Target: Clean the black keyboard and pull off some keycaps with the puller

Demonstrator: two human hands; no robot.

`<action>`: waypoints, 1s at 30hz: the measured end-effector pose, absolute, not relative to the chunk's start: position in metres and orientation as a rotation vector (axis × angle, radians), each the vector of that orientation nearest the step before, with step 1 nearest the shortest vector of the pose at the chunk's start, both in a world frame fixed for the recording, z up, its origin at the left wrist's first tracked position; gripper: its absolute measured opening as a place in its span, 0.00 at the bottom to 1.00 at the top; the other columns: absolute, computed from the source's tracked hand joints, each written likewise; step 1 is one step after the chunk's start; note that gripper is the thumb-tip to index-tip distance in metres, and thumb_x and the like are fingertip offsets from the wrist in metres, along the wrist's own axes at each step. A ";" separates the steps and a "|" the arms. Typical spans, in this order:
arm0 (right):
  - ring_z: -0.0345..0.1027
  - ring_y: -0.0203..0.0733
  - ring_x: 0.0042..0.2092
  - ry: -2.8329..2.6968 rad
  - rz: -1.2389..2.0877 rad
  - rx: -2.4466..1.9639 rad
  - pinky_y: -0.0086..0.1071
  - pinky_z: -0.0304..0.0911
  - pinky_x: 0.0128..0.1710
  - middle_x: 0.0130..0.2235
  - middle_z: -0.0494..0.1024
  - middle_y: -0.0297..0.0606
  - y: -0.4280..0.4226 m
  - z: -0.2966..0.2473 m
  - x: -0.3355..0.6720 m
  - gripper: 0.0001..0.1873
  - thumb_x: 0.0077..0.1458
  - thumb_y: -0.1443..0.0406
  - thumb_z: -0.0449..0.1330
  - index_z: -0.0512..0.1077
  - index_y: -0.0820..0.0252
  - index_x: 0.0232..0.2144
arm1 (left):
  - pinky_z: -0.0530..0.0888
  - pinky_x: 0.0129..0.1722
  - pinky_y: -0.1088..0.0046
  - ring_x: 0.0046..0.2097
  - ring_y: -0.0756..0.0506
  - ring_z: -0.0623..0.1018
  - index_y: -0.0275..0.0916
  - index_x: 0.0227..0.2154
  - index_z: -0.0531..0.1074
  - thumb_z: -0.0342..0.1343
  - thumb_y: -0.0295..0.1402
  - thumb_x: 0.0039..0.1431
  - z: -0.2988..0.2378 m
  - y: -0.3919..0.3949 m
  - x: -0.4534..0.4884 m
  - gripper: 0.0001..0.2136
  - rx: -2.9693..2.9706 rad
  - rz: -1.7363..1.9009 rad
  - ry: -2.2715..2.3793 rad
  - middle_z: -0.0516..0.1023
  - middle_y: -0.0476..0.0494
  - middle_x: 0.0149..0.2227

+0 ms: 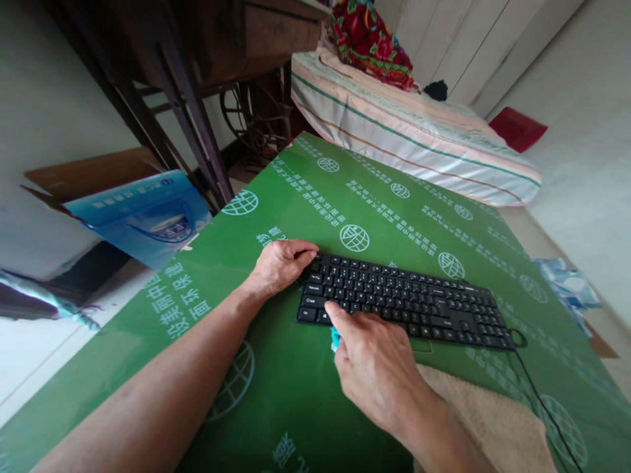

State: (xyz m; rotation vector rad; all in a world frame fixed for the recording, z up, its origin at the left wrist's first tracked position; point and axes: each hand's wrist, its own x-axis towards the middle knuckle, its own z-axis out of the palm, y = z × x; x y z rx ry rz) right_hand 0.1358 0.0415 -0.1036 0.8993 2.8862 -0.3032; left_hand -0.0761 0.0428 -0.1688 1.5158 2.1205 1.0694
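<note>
A black keyboard (394,295) lies flat on a green printed board (305,381), with its keys facing up. At its far left corner is my left hand (282,266), thumb and fingers closed on the edge. My right hand (377,364) is over the near left part of the keyboard. Its index finger points at the bottom-row keys, while the other fingers curl around a small teal thing (336,339). Most of that teal thing is hidden under the hand, so its kind does not show.
A beige cloth (486,417) lies on the board beside my right forearm. The keyboard's cable (547,401) runs toward the near right. Beyond the board stand a bed (419,141) and a dark wooden table (211,59). A blue box (148,210) is at the left.
</note>
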 end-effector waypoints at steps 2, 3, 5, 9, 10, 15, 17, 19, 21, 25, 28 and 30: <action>0.73 0.44 0.35 2.851 -0.334 0.835 0.35 0.61 0.34 0.36 0.79 0.41 0.040 -0.101 0.123 0.31 0.52 0.70 0.52 0.58 0.58 0.59 | 0.73 0.38 0.73 0.35 0.46 0.79 0.40 0.37 0.78 0.48 0.39 0.55 -0.170 0.043 -0.076 0.16 1.525 1.073 2.117 0.82 0.47 0.35; 0.73 0.44 0.34 2.826 -0.335 0.817 0.35 0.61 0.33 0.34 0.80 0.41 0.039 -0.101 0.118 0.32 0.51 0.70 0.52 0.57 0.60 0.60 | 0.73 0.37 0.74 0.36 0.47 0.79 0.40 0.37 0.78 0.48 0.39 0.56 -0.170 0.042 -0.076 0.15 1.535 1.076 2.114 0.82 0.47 0.35; 0.74 0.43 0.32 2.777 -0.317 0.799 0.33 0.61 0.32 0.31 0.80 0.41 0.039 -0.100 0.111 0.32 0.51 0.69 0.53 0.57 0.62 0.60 | 0.73 0.36 0.74 0.36 0.47 0.79 0.40 0.36 0.78 0.48 0.38 0.56 -0.171 0.042 -0.076 0.15 1.553 1.081 2.112 0.82 0.47 0.35; 0.74 0.44 0.31 2.739 -0.256 0.779 0.34 0.61 0.30 0.30 0.80 0.43 0.039 -0.104 0.107 0.33 0.50 0.69 0.52 0.58 0.64 0.60 | 0.73 0.36 0.74 0.36 0.47 0.79 0.40 0.35 0.78 0.47 0.36 0.56 -0.170 0.041 -0.075 0.14 1.566 1.088 2.111 0.82 0.47 0.34; 0.74 0.45 0.31 2.738 -0.245 0.775 0.34 0.61 0.30 0.30 0.80 0.43 0.038 -0.105 0.107 0.33 0.50 0.69 0.52 0.58 0.65 0.60 | 0.73 0.37 0.74 0.36 0.47 0.79 0.40 0.35 0.78 0.47 0.36 0.56 -0.169 0.041 -0.074 0.14 1.569 1.087 2.109 0.82 0.47 0.35; 0.74 0.46 0.34 2.689 -0.276 0.786 0.36 0.61 0.33 0.32 0.81 0.45 0.041 -0.106 0.107 0.32 0.51 0.67 0.51 0.58 0.65 0.60 | 0.73 0.37 0.74 0.36 0.47 0.79 0.40 0.35 0.78 0.47 0.34 0.56 -0.169 0.041 -0.072 0.14 1.586 1.084 2.131 0.82 0.47 0.35; 0.74 0.46 0.34 2.695 -0.289 0.803 0.35 0.61 0.34 0.33 0.81 0.44 0.042 -0.105 0.108 0.32 0.51 0.66 0.52 0.58 0.62 0.60 | 0.73 0.36 0.74 0.36 0.47 0.79 0.41 0.35 0.78 0.47 0.33 0.56 -0.169 0.041 -0.072 0.13 1.592 1.096 2.128 0.82 0.48 0.34; 0.74 0.45 0.34 2.715 -0.294 0.811 0.34 0.60 0.33 0.32 0.81 0.42 0.043 -0.105 0.110 0.32 0.51 0.66 0.52 0.59 0.59 0.60 | 0.73 0.36 0.75 0.36 0.47 0.79 0.41 0.34 0.78 0.47 0.33 0.56 -0.169 0.041 -0.073 0.13 1.595 1.107 2.117 0.82 0.48 0.34; 0.74 0.44 0.34 2.736 -0.300 0.821 0.33 0.60 0.33 0.32 0.81 0.41 0.042 -0.105 0.113 0.32 0.51 0.67 0.52 0.59 0.58 0.60 | 0.73 0.36 0.75 0.36 0.47 0.79 0.41 0.34 0.78 0.47 0.33 0.56 -0.170 0.041 -0.073 0.13 1.593 1.109 2.110 0.82 0.49 0.34; 0.74 0.44 0.34 2.762 -0.302 0.850 0.33 0.59 0.33 0.31 0.81 0.39 0.040 -0.105 0.114 0.33 0.52 0.68 0.51 0.57 0.57 0.61 | 0.73 0.37 0.74 0.36 0.47 0.79 0.40 0.34 0.78 0.47 0.33 0.56 -0.169 0.041 -0.073 0.13 1.590 1.090 2.121 0.82 0.48 0.35; 0.74 0.45 0.33 2.755 -0.277 0.852 0.34 0.59 0.33 0.31 0.81 0.40 0.042 -0.105 0.110 0.35 0.51 0.67 0.51 0.54 0.58 0.63 | 0.73 0.37 0.74 0.36 0.47 0.79 0.40 0.34 0.78 0.47 0.33 0.56 -0.169 0.042 -0.073 0.13 1.584 1.079 2.127 0.82 0.47 0.35; 0.74 0.46 0.33 2.750 -0.270 0.846 0.34 0.59 0.33 0.31 0.81 0.42 0.044 -0.106 0.106 0.36 0.50 0.67 0.52 0.54 0.60 0.62 | 0.73 0.37 0.75 0.36 0.47 0.79 0.41 0.34 0.78 0.48 0.33 0.56 -0.169 0.042 -0.073 0.13 1.585 1.082 2.126 0.82 0.48 0.34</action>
